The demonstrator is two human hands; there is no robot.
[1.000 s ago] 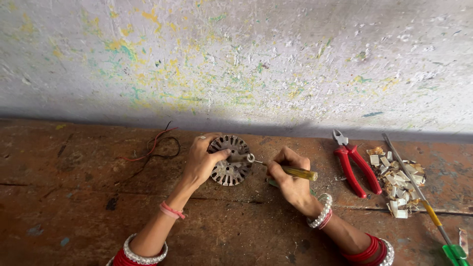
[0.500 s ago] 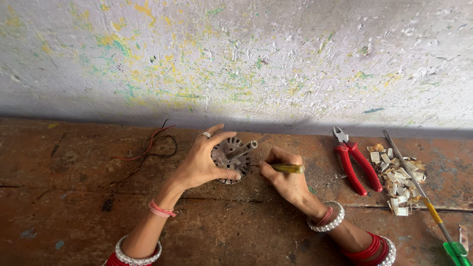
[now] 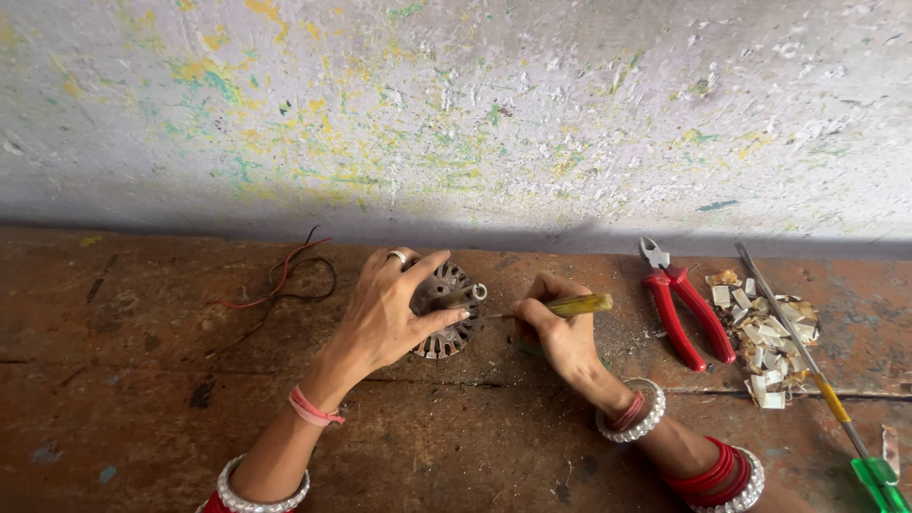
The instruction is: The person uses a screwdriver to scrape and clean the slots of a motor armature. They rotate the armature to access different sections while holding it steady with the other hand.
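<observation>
A round slotted metal motor core [image 3: 446, 313] lies on the worn wooden bench [image 3: 142, 418], gripped by the left hand [image 3: 389, 313]. The right hand [image 3: 556, 328] grasps a yellow-handled tool [image 3: 575, 305], tip toward it. Red pliers [image 3: 684, 309] lie near.

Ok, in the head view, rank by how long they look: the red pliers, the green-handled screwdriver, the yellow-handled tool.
1. green-handled screwdriver
2. red pliers
3. yellow-handled tool, partly hidden in the right hand, so unsure.

A workshop: worn wooden bench [image 3: 142, 418]; red pliers [image 3: 686, 306]; paint-spattered wall [image 3: 456, 114].
</observation>
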